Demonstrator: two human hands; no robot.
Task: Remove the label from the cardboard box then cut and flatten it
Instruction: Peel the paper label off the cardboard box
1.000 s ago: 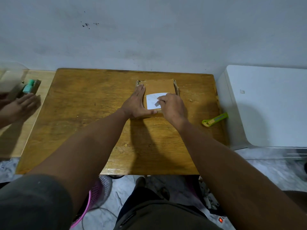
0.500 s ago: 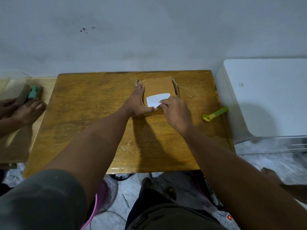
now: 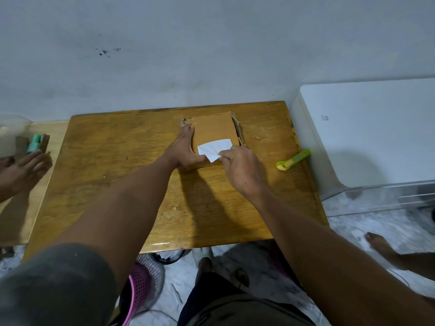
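**Label half up, box pinned flat on the table**

Far left, at the frame edge: another person's hand (image 3: 22,171) over a side surface, w/ a small teal item (image 3: 35,143) just beyond it; can't tell what that is.

Centre: wooden table (image 3: 106,161), glossy, scuffed, a few crumbs on it. The box (image 3: 215,129) lies toward the back edge, near the wall. It's plain brown cardboard, low and flat-looking, top face smooth, w/ ragged torn edges showing at the back-left corner and corrugated layers visible along the right side. No print or brand readable on it.

Left hand (image 3: 182,148) lies flat and spread along the box's left edge, fingers pointing to the wall, thumb reaching across the near side – pressing down, gripping nothing.

Label (image 3: 215,148): white, blank as far as I can see, no text legible. It sits on the near part of the box top; near-right corner is lifted and curls off the cardboard, the rest lies against it.

Right hand (image 3: 240,165) is at the box's near-right corner, fingers closed in a pinch on that lifted label corner.

Right of that, apart from the box: a green-yellow cutter (image 3: 293,160) lying on the table, untouched. Past the table edge, a white cabinet (image 3: 376,137).
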